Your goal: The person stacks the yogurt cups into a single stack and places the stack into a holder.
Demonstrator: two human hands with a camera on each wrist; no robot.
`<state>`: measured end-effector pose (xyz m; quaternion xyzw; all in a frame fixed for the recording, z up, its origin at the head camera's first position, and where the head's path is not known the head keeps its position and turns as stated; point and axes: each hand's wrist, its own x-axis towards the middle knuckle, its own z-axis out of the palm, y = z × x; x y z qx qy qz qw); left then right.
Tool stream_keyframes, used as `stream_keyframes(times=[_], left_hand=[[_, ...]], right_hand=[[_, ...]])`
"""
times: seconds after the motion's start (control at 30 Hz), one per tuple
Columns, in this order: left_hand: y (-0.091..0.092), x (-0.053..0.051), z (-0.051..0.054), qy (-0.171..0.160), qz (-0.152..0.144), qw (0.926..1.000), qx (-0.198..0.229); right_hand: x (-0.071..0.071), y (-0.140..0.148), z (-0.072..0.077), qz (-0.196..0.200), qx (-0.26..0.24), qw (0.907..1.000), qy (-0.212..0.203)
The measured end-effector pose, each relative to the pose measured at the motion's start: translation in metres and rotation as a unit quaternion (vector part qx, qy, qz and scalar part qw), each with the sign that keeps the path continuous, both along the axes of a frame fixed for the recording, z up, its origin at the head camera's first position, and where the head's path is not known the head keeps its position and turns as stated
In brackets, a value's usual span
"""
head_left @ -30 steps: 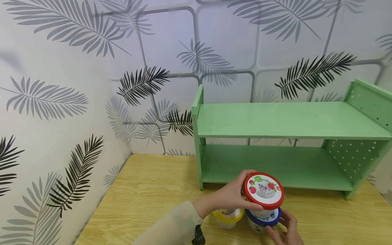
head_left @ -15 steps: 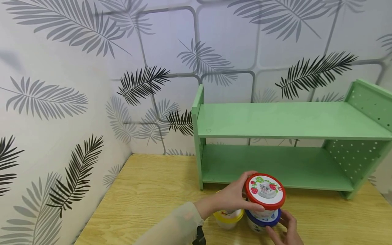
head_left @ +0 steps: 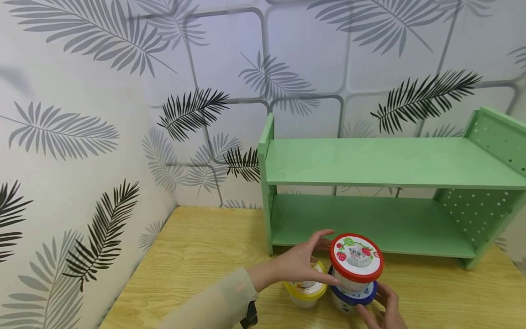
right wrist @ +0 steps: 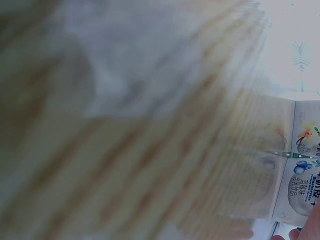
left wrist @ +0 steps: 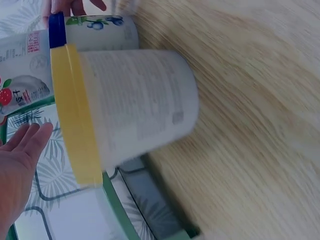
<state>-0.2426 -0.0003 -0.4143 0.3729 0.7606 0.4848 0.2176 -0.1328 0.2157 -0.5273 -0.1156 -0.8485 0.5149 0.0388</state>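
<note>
We have the strawberry tub (head_left: 356,257) stacked on the blueberry tub (head_left: 354,299), between four and five o'clock in the head view; its lid likely gives a flat seat. Yellow-lidded tub (head_left: 305,291) at the stack's nine o'clock, on the surface (head_left: 197,256). Left hand (head_left: 297,265): grip wide, just beside strawberry tub, nine o'clock. Right hand (head_left: 388,307) holds blueberry tub from three o'clock, we guess steadying the base.

Red-lidded tub (head_left: 356,262) sits, seemingly upright, on blue-lidded tub (head_left: 351,299).
</note>
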Motion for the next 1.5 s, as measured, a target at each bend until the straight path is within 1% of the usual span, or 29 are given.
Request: stream_keyframes(times=[0.1,0.17,0.33,0.4,0.5,0.57,0.63,0.7,0.83,0.9,1.0,1.1,1.23,1.3,1.33,1.4,1.5], left_hand=[[-0.009,0.000,0.003,0.014,0.003,0.9999,-0.006],[-0.016,0.000,0.005,0.024,0.007,0.9997,-0.004],[-0.034,-0.002,0.004,0.050,0.020,0.9986,0.001],[-0.041,-0.002,0.001,0.061,0.031,0.9977,-0.002],[-0.052,-0.002,-0.005,0.077,0.050,0.9956,-0.017],[-0.058,-0.001,-0.012,0.079,0.062,0.9947,-0.022],[-0.065,0.001,-0.019,0.082,0.072,0.9938,-0.023],[-0.070,0.003,-0.026,0.070,0.083,0.9940,-0.009],[-0.079,0.007,-0.040,0.042,0.102,0.9935,0.029],[-0.082,0.008,-0.047,0.028,0.106,0.9930,0.043],[-0.086,0.008,-0.056,0.007,0.102,0.9931,0.058],[-0.087,0.008,-0.062,-0.022,0.089,0.9937,0.065],[-0.084,0.009,-0.067,-0.051,0.082,0.9936,0.058],[-0.082,0.009,-0.068,-0.059,0.084,0.9933,0.053],[-0.081,0.009,-0.069,-0.059,0.084,0.9934,0.051],[-0.078,0.009,-0.070,-0.065,0.081,0.9934,0.050],[-0.075,0.009,-0.072,-0.068,0.072,0.9937,0.051]], right_hand=[[0.001,-0.001,0.003,-0.004,-0.001,1.0000,0.004],[0.002,-0.001,0.005,-0.003,-0.011,0.9999,0.000],[0.002,0.000,0.007,0.002,-0.028,0.9995,-0.011],[0.001,0.000,0.006,0.001,-0.021,0.9998,-0.007],[0.001,0.000,0.003,0.000,-0.009,1.0000,0.002],[0.001,0.000,0.001,-0.003,0.000,0.9999,0.010],[0.001,0.000,0.002,0.000,-0.003,1.0000,0.004],[0.000,0.001,0.003,0.004,-0.012,0.9999,-0.007],[0.001,0.000,0.012,0.011,-0.021,0.9993,-0.028],[0.001,-0.001,0.015,0.008,-0.013,0.9995,-0.027],[0.001,-0.002,0.015,0.007,-0.007,0.9997,-0.024],[0.000,0.000,0.010,0.008,-0.002,0.9998,-0.017],[-0.006,0.006,-0.007,0.003,0.008,1.0000,-0.005],[-0.009,0.009,-0.015,-0.001,0.008,0.9999,-0.006],[-0.009,0.009,-0.016,0.000,0.000,1.0000,-0.009],[-0.007,0.008,-0.012,-0.002,-0.010,0.9998,-0.015],[0.000,0.000,0.007,-0.001,-0.027,0.9994,-0.022]])
